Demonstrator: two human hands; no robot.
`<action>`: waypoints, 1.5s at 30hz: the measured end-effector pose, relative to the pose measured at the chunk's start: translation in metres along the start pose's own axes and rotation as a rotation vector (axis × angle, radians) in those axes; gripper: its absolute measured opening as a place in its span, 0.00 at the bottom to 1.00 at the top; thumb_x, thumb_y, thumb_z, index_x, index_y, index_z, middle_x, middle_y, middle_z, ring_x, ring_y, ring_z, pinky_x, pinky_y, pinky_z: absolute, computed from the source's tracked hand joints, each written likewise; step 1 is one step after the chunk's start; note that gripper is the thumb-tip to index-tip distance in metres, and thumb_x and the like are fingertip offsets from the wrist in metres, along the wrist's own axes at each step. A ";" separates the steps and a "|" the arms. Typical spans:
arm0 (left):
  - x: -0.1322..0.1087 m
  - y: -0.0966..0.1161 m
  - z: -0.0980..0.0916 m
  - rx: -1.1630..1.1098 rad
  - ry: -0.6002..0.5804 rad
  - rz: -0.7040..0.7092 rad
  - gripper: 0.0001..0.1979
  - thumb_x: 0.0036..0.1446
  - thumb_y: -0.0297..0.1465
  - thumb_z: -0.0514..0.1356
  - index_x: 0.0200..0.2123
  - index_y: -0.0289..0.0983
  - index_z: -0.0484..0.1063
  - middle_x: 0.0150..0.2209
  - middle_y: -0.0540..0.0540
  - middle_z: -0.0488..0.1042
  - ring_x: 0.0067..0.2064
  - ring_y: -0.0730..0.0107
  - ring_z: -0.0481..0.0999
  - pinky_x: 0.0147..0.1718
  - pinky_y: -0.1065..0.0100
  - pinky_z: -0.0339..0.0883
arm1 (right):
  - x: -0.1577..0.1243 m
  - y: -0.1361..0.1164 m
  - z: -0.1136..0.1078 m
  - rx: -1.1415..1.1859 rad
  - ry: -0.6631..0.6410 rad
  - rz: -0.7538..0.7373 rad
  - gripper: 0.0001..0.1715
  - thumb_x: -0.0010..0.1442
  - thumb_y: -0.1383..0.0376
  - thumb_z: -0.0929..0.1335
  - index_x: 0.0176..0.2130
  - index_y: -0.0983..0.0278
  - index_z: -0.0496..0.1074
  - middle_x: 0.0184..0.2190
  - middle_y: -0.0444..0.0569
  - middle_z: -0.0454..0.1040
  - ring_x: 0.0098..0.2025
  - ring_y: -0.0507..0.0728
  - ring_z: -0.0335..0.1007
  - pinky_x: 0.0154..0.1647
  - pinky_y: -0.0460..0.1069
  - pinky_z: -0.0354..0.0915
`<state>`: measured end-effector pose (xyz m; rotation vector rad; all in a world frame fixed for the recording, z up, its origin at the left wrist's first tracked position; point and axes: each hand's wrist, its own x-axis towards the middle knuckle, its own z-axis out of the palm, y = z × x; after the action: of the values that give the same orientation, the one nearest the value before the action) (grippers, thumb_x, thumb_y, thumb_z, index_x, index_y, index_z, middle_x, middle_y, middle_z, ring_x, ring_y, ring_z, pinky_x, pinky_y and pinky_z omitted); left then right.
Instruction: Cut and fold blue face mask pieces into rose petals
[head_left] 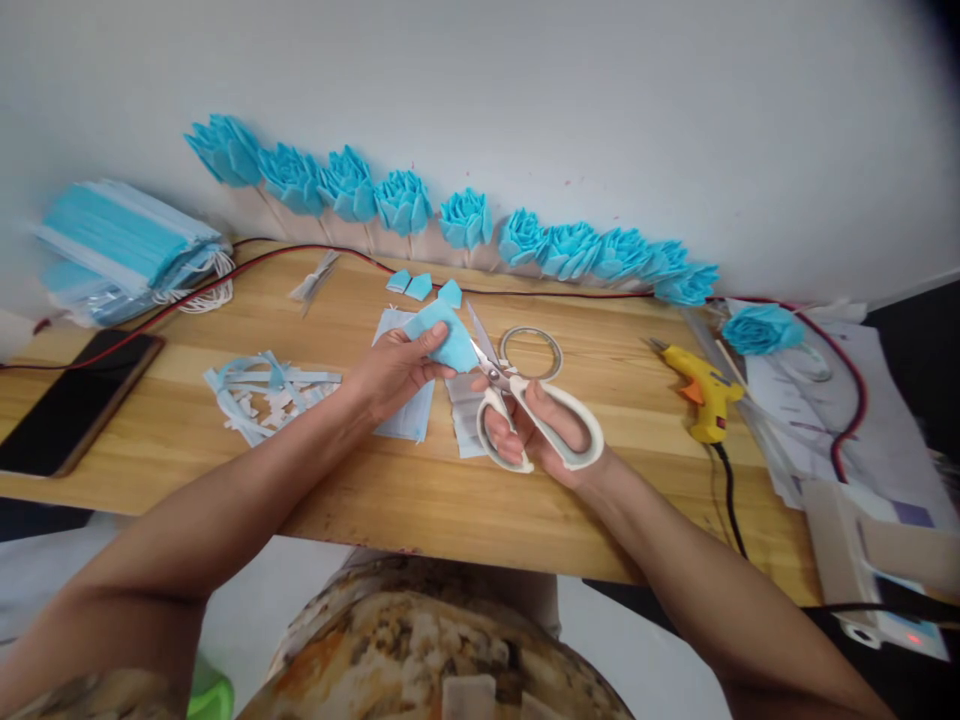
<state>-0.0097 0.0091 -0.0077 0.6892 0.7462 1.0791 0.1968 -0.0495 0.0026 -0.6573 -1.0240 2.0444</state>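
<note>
My left hand [394, 368] pinches a folded piece of light blue mask fabric [450, 338] above the wooden table [600, 390]. My right hand [536, 430] grips white-handled scissors [525, 410], fingers through both loops, with the blades parted around the fabric's right edge. Under my hands lie flat white and blue mask pieces [409, 415]. Three small cut blue petals [424, 286] rest further back on the table.
A row of blue fabric flowers [465, 215] leans on the wall. A mask stack [127, 245] and a phone [71, 400] sit left, with cut strips [266, 390]. A tape ring [532, 350], a yellow glue gun [701, 390] and papers [862, 420] lie right.
</note>
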 end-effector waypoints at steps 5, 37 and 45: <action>-0.001 0.001 0.002 -0.022 0.004 0.000 0.14 0.47 0.34 0.78 0.32 0.33 0.81 0.28 0.48 0.83 0.27 0.72 0.81 0.24 0.75 0.77 | -0.001 -0.002 0.002 -0.018 0.030 0.002 0.30 0.59 0.42 0.74 0.44 0.64 0.75 0.22 0.38 0.66 0.18 0.46 0.54 0.15 0.42 0.55; -0.002 0.009 0.001 0.029 -0.023 0.057 0.18 0.42 0.37 0.80 0.33 0.33 0.81 0.29 0.48 0.82 0.27 0.72 0.80 0.22 0.75 0.74 | -0.002 0.002 -0.002 -0.052 -0.060 -0.005 0.28 0.65 0.42 0.70 0.48 0.63 0.75 0.24 0.40 0.68 0.19 0.46 0.56 0.18 0.43 0.57; -0.002 0.009 0.004 0.044 0.003 0.098 0.17 0.45 0.37 0.79 0.31 0.33 0.79 0.26 0.50 0.81 0.25 0.74 0.79 0.22 0.76 0.74 | -0.003 0.001 -0.003 -0.059 -0.065 0.032 0.31 0.64 0.40 0.69 0.49 0.62 0.74 0.26 0.41 0.68 0.21 0.48 0.58 0.20 0.44 0.58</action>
<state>-0.0120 0.0097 0.0020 0.7683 0.7464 1.1561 0.2003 -0.0511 0.0006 -0.6453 -1.1219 2.0815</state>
